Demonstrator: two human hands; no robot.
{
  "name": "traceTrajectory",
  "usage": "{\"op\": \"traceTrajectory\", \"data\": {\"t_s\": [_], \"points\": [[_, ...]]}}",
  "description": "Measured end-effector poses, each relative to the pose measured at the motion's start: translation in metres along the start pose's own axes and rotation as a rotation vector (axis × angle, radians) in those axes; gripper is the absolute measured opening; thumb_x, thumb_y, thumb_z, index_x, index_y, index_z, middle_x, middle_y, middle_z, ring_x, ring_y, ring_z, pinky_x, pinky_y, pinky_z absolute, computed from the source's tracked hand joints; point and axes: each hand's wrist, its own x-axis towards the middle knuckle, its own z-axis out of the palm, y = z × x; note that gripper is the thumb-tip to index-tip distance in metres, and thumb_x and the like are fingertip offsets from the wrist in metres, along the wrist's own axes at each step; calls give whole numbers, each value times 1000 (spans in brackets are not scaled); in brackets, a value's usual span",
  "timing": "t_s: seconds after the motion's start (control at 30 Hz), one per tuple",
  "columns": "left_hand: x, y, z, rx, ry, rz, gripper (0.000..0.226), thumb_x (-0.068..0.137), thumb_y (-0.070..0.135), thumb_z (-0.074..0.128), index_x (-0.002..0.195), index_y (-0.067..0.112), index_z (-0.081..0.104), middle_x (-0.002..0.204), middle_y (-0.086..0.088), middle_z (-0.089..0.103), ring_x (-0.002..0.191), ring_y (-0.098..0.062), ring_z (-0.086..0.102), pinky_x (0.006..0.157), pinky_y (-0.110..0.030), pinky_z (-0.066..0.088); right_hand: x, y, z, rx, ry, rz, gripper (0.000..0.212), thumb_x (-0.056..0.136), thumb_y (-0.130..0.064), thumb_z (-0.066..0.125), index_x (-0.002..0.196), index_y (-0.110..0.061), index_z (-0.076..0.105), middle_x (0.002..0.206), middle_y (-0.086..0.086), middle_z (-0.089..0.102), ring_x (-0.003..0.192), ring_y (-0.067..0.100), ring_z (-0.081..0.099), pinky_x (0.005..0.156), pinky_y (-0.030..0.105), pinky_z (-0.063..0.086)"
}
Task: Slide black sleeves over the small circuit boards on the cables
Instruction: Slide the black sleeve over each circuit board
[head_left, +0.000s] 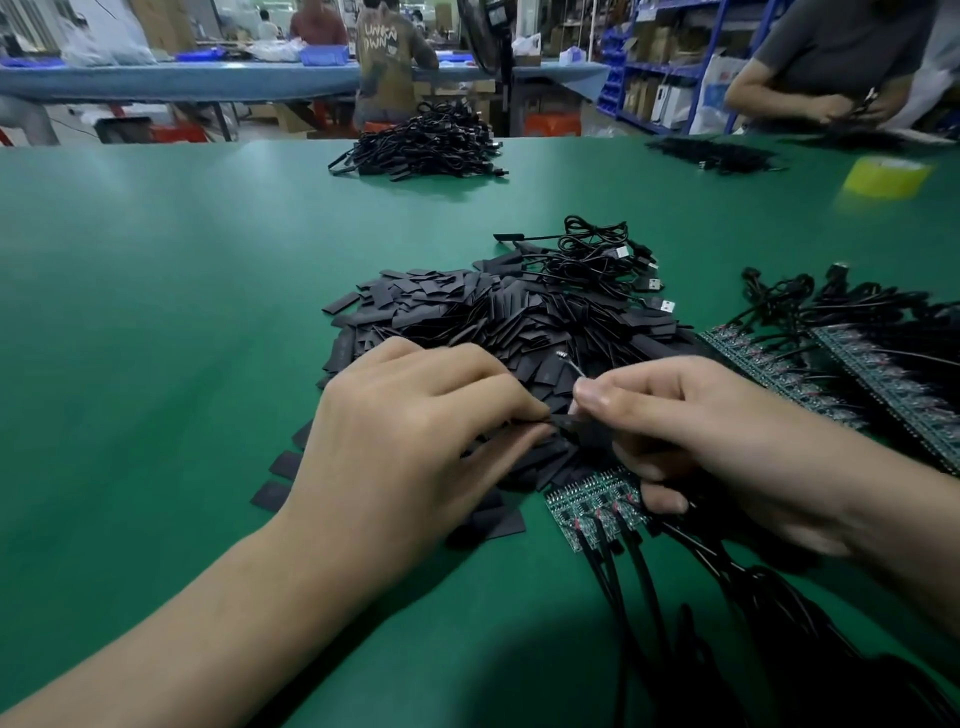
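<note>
lying nearest, black cables (639, 582) run from the bottom right corner up to a short strip of small circuit boards (587, 501) flat on the green table (156, 312), the strip's long axis going left to right. just beyond it, the left hand (415, 431) pinches a black sleeve (582, 431) between thumb and fingertips. the sleeve's long axis runs left to right, its free end pointing at the right hand (727, 431), whose curled fingers pinch a thin wire (574, 368) that sticks up and leftward past the thumb. behind the hands spreads a heap of loose sleeves (467, 312), then cables with usb plugs (623, 265). to the right, long board strips (857, 374) lie slantwise. farthest are another cable pile (426, 140) and a yellow tape roll (883, 176).
</note>
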Motion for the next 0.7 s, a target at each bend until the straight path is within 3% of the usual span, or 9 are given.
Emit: {"op": "traceTrajectory", "data": {"t_s": [0.07, 0.17, 0.37, 0.5, 0.57, 0.7], "points": [[-1, 1, 1, 25, 49, 63, 15, 95, 27, 72, 84, 18, 79, 87, 8, 74, 69, -20, 66, 65, -37, 48, -1, -1, -1, 76, -80, 27, 33, 84, -42, 78, 82, -12, 67, 58, -3, 24, 48, 11, 20, 40, 20, 33], [-1, 1, 3, -31, 10, 65, 18, 94, 34, 72, 91, 19, 79, 90, 8, 74, 76, -19, 69, 67, -38, 51, -1, -1, 0, 80, -70, 1, 18, 82, -31, 78, 78, -14, 72, 55, -2, 29, 45, 9, 23, 38, 19, 31], [-2, 2, 3, -258, -121, -106, 23, 86, 42, 76, 101, 25, 81, 92, 12, 70, 81, -10, 67, 70, -33, 54, -2, 1, 2, -57, -42, -107, 21, 87, -33, 77, 76, -15, 73, 52, -4, 39, 43, 9, 29, 40, 19, 33], [-1, -3, 3, -367, -41, -263, 21, 78, 36, 82, 94, 23, 81, 89, 14, 71, 81, -1, 66, 75, -21, 53, 2, 3, -6, -93, 61, -160, 43, 91, -55, 60, 84, -16, 75, 56, -4, 35, 48, 12, 36, 48, 24, 40], [-1, -6, 1, -398, -3, -329, 20, 76, 34, 84, 92, 22, 81, 88, 14, 72, 80, -3, 67, 74, -18, 51, 4, 3, -12, -58, 101, -164, 46, 94, -53, 51, 85, -15, 75, 60, -4, 31, 51, 13, 35, 50, 28, 41], [-1, -9, -1, -425, 13, -390, 18, 75, 35, 83, 89, 25, 81, 86, 14, 73, 76, -7, 68, 69, -16, 48, 0, 1, -14, -389, 144, -287, 40, 94, -55, 48, 80, -23, 67, 57, -5, 46, 54, 15, 46, 57, 42, 43]]}}
